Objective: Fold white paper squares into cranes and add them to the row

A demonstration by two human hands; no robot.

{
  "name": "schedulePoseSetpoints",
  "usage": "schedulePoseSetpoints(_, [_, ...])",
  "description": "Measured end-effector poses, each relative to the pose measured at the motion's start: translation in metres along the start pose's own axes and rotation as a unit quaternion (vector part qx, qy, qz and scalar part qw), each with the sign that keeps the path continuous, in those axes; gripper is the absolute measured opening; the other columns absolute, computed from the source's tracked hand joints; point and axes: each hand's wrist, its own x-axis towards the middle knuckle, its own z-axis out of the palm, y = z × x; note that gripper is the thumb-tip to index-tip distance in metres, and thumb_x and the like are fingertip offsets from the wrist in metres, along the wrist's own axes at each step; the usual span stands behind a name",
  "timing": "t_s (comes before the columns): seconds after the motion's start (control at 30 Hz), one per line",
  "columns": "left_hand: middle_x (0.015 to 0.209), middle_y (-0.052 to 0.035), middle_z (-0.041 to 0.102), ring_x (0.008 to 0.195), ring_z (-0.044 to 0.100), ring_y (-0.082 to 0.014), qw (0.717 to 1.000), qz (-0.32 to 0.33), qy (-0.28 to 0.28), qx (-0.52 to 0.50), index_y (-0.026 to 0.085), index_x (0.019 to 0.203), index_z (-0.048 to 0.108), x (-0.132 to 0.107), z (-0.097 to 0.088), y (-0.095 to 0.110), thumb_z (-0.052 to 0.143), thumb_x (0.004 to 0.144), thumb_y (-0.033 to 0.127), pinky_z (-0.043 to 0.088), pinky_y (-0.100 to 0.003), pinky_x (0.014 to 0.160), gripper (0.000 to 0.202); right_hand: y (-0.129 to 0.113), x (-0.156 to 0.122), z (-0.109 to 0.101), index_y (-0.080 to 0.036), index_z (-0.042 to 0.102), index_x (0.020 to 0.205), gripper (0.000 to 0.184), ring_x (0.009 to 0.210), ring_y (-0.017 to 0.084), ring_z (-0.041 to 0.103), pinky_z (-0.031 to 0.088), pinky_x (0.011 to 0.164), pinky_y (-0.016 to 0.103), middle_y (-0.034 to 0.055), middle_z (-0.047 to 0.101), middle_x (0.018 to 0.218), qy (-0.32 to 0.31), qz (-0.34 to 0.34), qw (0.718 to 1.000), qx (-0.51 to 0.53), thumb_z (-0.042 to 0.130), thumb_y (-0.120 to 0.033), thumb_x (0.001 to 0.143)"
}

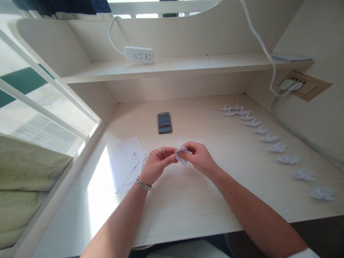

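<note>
Paper in hand: a small white folded paper piece is held over the pale wood-grain desk, pretty much front and centre.
Left hand: the paper's left edge is gripped by the left hand, thumb and fingertips pinched in; a chunky silver chain bracelet is worn on that wrist.
Right hand: the other side is pinched by the right hand, thumb across the face, fingers curled behind.
Bird row: a bunch of white folded-paper birds is lined up along the right side, kinda clustered at the far end.
Sheets: flat white paper sheets are partly covered by the left hand.
Dark thing: a small dark rectangular item is set beyond the hands, too pixelated to make out.
Shelf: a white plastic power strip is parked on the pale wooden shelf.
</note>
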Motion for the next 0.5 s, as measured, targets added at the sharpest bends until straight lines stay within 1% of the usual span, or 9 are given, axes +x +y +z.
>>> schedulePoseSetpoints(0.1, [0.097, -0.0105, 0.074, 0.086, 0.068, -0.0192, 1.0, -0.003, -0.008, -0.005, 0.015, 0.099, 0.072, 0.0001, -0.0004, -0.001, 0.076, 0.075, 0.025, 0.055, -0.034, 0.083, 0.027, -0.0004, -0.0012, 0.0007, -0.019, 0.07, 0.078, 0.021, 0.068, 0.017, 0.059, 0.045, 0.061, 0.028, 0.0022, 0.067, 0.073, 0.005, -0.002, 1.0, -0.025, 0.072, -0.04, 0.074])
schedulePoseSetpoints(0.27, [0.096, -0.0105, 0.074, 0.087, 0.068, -0.0198, 1.0, -0.004, -0.004, -0.011, 0.015, 0.099, 0.073, 0.0004, -0.0001, -0.0016, 0.079, 0.071, 0.023, 0.054, -0.034, 0.082, 0.03, -0.0012, -0.0017, 0.0013, -0.019, 0.071, 0.081, 0.021, 0.072, 0.018, 0.061, 0.045, 0.064, 0.028, 0.0029, 0.069, 0.077, -0.002, -0.002, 0.999, -0.041, 0.068, -0.039, 0.077])
schedulePoseSetpoints(0.4, [0.088, -0.0086, 0.074, 0.078, 0.066, -0.0161, 0.999, -0.017, 0.029, -0.034, 0.013, 0.095, 0.073, 0.0019, 0.0033, -0.0048, 0.076, 0.075, 0.028, 0.054, -0.031, 0.078, 0.025, -0.0012, -0.0021, 0.0023, -0.019, 0.07, 0.082, 0.021, 0.073, 0.017, 0.06, 0.045, 0.065, 0.028, 0.0022, 0.069, 0.078, -0.001, -0.014, 0.997, -0.073, 0.065, -0.039, 0.08])
schedulePoseSetpoints(0.5, [0.085, -0.008, 0.073, 0.077, 0.065, -0.0154, 0.997, -0.022, 0.052, -0.046, 0.012, 0.092, 0.074, 0.0033, 0.0054, -0.0084, 0.076, 0.075, 0.032, 0.053, -0.03, 0.077, 0.026, -0.0014, -0.0028, 0.003, -0.019, 0.069, 0.082, 0.018, 0.071, 0.016, 0.059, 0.044, 0.063, 0.027, 0.0012, 0.068, 0.077, 0.008, -0.021, 0.994, -0.103, 0.064, -0.036, 0.08])
